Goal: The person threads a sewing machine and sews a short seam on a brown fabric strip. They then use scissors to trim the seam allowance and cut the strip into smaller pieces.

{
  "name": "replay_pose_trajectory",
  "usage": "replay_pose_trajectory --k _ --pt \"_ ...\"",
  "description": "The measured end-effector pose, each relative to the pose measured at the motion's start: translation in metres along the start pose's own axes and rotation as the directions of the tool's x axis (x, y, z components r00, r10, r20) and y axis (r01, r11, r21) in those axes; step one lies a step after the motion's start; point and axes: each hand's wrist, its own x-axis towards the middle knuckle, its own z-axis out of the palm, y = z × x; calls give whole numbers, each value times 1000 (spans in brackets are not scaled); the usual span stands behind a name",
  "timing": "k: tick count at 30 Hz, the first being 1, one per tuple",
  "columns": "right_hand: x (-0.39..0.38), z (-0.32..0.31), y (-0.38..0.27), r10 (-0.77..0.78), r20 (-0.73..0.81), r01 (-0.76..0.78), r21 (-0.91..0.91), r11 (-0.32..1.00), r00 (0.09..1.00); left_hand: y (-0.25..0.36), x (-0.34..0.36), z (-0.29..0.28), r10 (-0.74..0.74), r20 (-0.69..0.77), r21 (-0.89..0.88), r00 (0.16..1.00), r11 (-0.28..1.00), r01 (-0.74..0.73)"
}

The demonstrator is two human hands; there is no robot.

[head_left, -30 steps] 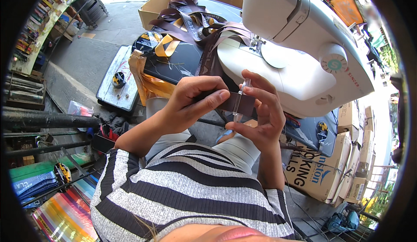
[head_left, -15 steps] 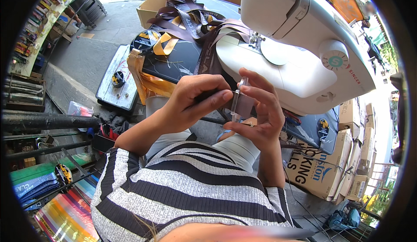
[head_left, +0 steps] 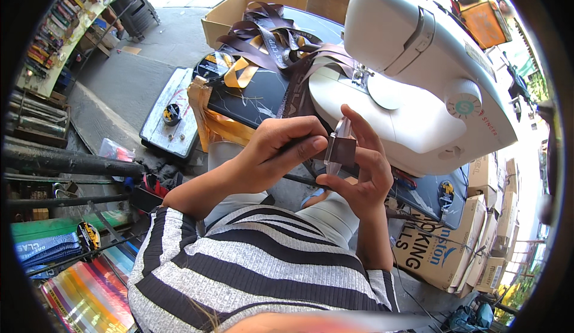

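Note:
My left hand (head_left: 281, 153) has curled fingers pinching a dark brown strap (head_left: 344, 149) at a clear plastic piece (head_left: 332, 164), in the middle of the view. My right hand (head_left: 368, 171) grips that upright piece between thumb and fingertips; the strap runs across it, and part of it is hidden by my fingers. Just beyond my hands stands a white sewing machine (head_left: 409, 46) on a dark table (head_left: 257, 94). A heap of brown and yellow ribbons (head_left: 269, 37) lies beside the machine.
A cardboard box (head_left: 215, 25) stands behind the ribbons. A pale case (head_left: 164, 130) with a small round tin sits at left, near black metal bars (head_left: 72, 159) and a shelf of small items (head_left: 63, 22). Stacked cartons (head_left: 448, 243) are at lower right. My striped shirt fills the bottom.
The clear piece has turned slightly, with the strap now showing mostly on its right side. The whole view has shifted a little, so the scene sits lower and farther right.

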Motion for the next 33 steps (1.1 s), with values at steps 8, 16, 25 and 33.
replay_pose_trajectory --k 8,16,25,33 --pt "12 0 -6 -46 66 64 -307 949 997 6 4 -16 -36 39 11 999 999 35" --pt "22 -20 -24 -119 231 243 -643 726 966 13 8 -27 -213 120 -133 970 964 228" --pt "23 -37 -38 -130 284 306 -761 572 950 20 21 -27 -238 210 13 948 971 241" --pt "12 -41 -43 -171 221 279 -757 591 960 32 23 -18 -202 217 -12 955 978 210"
